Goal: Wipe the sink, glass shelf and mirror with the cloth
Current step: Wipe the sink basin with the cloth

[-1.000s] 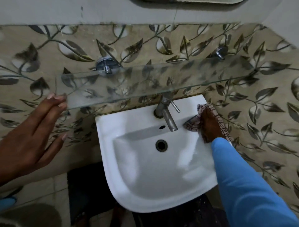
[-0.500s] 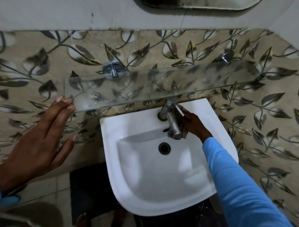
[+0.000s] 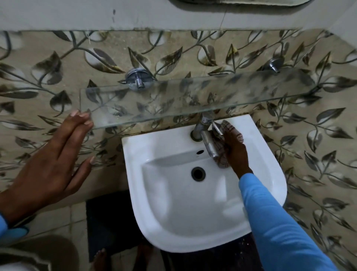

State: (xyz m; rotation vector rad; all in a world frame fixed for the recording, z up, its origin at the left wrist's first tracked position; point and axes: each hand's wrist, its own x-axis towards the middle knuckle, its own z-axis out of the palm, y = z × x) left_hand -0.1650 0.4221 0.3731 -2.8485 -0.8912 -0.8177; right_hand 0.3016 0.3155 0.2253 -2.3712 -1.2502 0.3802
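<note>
Leaf-patterned tiles [image 3: 193,52] in beige and grey cover the wall behind a white sink [image 3: 173,212], with a plain pale band of wall above them. Directly above the sink, along the top edge of the view, the lower rim of the mirror [image 3: 251,2] just shows.

Between the mirror and the sink, a clear glass shelf [image 3: 183,100] juts from the tiles on two round metal brackets; its front edge overhangs the back rim of the sink and hides the top of the tap [image 3: 207,139]. The tap stands at the back of the sink, its spout angled down toward the bowl, above the dark drain [image 3: 198,173] and the small overflow slot.

The right hand [image 3: 235,149], in a blue sleeve [image 3: 280,222], reaches over the right side of the sink and is closed around a checked cloth [image 3: 222,154], pressing it against the right side of the tap spout. Part of the cloth bunches out above the fingers near the tap lever, and part hangs below the spout tip.

The left hand [image 3: 50,164] is to the left of the sink, flat and open with fingers straight and together, holding nothing; its fingertips touch the left front corner of the glass shelf.

Below the sink lie a dark mat [image 3: 112,222] and pale floor tiles, with bare toes at the mat's near edge.
</note>
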